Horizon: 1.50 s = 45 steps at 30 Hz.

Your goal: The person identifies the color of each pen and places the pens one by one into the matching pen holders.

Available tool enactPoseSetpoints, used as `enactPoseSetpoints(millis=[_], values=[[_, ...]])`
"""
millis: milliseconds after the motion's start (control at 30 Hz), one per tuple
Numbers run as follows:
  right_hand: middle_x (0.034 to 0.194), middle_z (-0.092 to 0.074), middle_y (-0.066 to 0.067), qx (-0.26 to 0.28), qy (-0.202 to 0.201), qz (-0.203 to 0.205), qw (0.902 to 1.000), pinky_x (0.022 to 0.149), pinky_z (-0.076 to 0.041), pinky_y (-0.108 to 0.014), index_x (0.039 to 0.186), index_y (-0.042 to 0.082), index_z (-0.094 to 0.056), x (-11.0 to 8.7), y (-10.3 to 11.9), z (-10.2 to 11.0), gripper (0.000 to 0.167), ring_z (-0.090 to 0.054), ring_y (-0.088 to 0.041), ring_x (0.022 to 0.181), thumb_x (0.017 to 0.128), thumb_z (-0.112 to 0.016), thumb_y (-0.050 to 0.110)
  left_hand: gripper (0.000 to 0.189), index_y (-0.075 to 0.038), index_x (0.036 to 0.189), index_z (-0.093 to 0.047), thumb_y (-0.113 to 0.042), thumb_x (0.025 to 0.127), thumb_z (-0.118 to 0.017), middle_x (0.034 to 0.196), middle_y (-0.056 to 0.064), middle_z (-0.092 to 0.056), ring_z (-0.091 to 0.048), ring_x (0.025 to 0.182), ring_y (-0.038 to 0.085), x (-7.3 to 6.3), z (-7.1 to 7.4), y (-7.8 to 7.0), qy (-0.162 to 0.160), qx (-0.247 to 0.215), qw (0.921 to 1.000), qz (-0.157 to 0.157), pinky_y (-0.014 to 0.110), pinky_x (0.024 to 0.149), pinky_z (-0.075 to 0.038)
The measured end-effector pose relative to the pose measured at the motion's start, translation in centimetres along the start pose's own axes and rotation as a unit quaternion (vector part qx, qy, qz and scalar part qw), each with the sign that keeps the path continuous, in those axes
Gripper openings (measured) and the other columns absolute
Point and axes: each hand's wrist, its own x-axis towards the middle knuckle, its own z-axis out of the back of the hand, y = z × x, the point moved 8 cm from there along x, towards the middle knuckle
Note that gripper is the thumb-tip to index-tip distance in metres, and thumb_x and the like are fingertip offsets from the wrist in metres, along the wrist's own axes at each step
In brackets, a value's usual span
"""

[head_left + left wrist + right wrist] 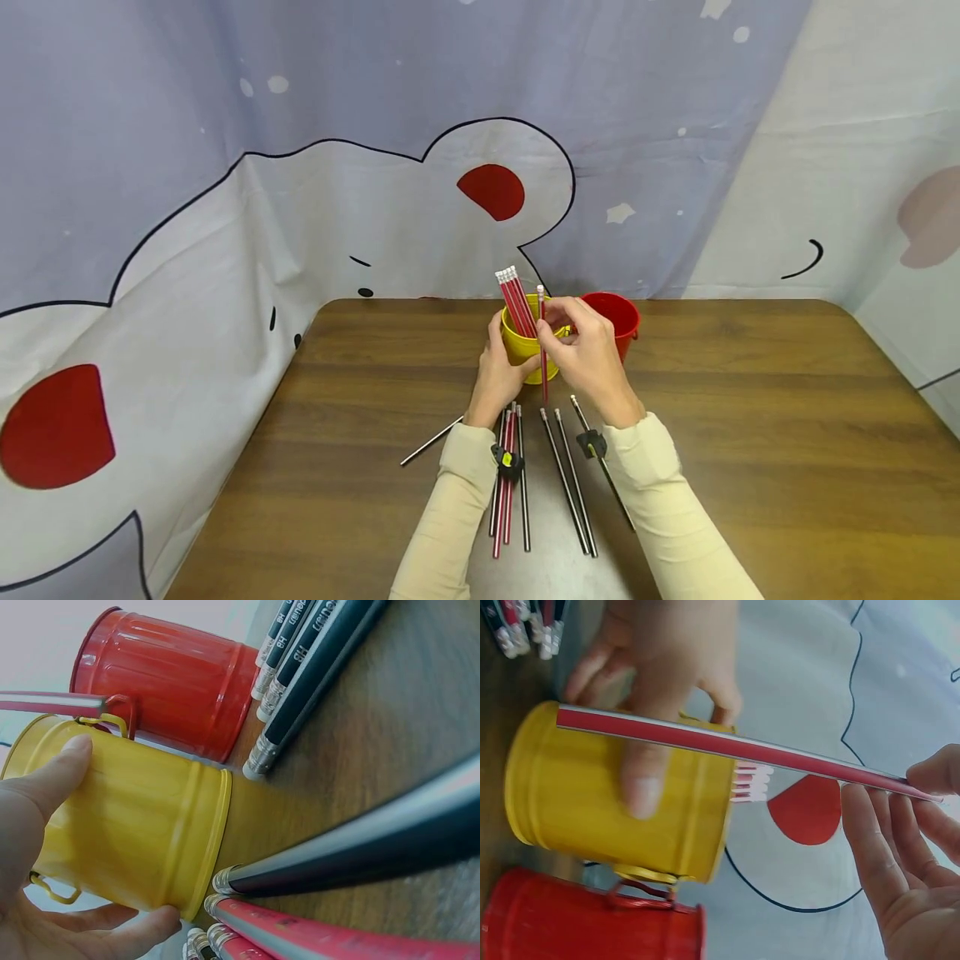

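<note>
My left hand point(498, 377) holds a small yellow bucket point(127, 817) by its side, thumb along one face and fingers round the other. Several red pencils point(517, 302) lean inside it, their white eraser ends up. Between the thumb and fingers of my right hand point(594, 354) is a pinched red pencil point(705, 742), held near its eraser end. It stands nearly upright in front of the yellow bucket, its lower end beside the bucket's base in the right wrist view.
A red bucket point(619, 315) stands right beside the yellow one. On the wooden table point(750, 433) lie several black pencils point(566, 483) and, under my left wrist, a few red pencils point(502, 508). One dark pencil point(431, 442) lies apart at the left. A patterned cloth point(405, 217) hangs behind.
</note>
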Motion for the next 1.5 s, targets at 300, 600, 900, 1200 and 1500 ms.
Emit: enactPoseSetpoints(millis=[300, 600, 900, 1200, 1500], values=[[0.082, -0.061, -0.005, -0.017, -0.036, 0.023, 0.9990, 0.058, -0.049, -0.013, 0.095, 0.002, -0.063, 3.3, 1.5, 1.5, 0.014, -0.059, -0.014, 0.071, 0.083, -0.063, 0.009, 0.095, -0.035, 0.143, -0.010, -0.044, 0.073, -0.073, 0.131, 0.007, -0.047, -0.050, 0.115, 0.021, -0.1, 0.0, 0.1, 0.005, -0.017, 0.9998, 0.008, 0.040, 0.098, -0.039], [0.083, -0.060, -0.005, -0.021, -0.042, 0.032, 0.9984, 0.061, -0.053, -0.024, 0.095, 0.003, -0.063, 5.6, 2.1, 1.6, 0.014, -0.060, -0.014, 0.073, 0.084, -0.060, 0.010, 0.094, -0.035, 0.143, -0.012, -0.051, 0.072, -0.071, 0.135, 0.000, -0.044, -0.047, 0.118, 0.019, -0.1, 0.0, 0.3, 0.009, -0.038, 0.9991, 0.018, 0.041, 0.100, -0.036], [0.083, -0.060, -0.007, -0.032, -0.063, 0.044, 0.9965, 0.061, -0.054, -0.027, 0.095, -0.001, -0.063, 6.7, 2.7, 1.5, 0.016, -0.059, -0.015, 0.073, 0.084, -0.060, 0.010, 0.092, -0.037, 0.142, -0.012, -0.049, 0.073, -0.071, 0.135, 0.000, -0.043, -0.046, 0.120, 0.020, -0.1, 0.0, 0.2, 0.007, -0.039, 0.9992, 0.008, 0.043, 0.102, -0.035], [0.083, -0.060, -0.007, -0.039, -0.056, 0.035, 0.9970, 0.061, -0.054, -0.029, 0.095, 0.000, -0.062, 6.6, 1.9, 0.8, 0.015, -0.059, -0.016, 0.073, 0.085, -0.059, 0.011, 0.092, -0.034, 0.142, -0.013, -0.049, 0.073, -0.071, 0.132, 0.000, -0.046, -0.048, 0.115, 0.019, -0.1, 0.0, 0.0, 0.008, -0.037, 0.9993, 0.001, 0.040, 0.099, -0.038], [0.086, -0.060, -0.008, -0.042, -0.037, 0.019, 0.9983, 0.064, -0.054, -0.031, 0.097, 0.000, -0.062, 5.5, 0.6, -0.1, 0.016, -0.059, -0.016, 0.074, 0.085, -0.060, 0.011, 0.092, -0.033, 0.143, -0.013, -0.049, 0.073, -0.071, 0.133, -0.001, -0.045, -0.048, 0.116, 0.017, 0.0, 0.0, 0.0, 0.008, -0.037, 0.9993, 0.004, 0.038, 0.099, -0.038]])
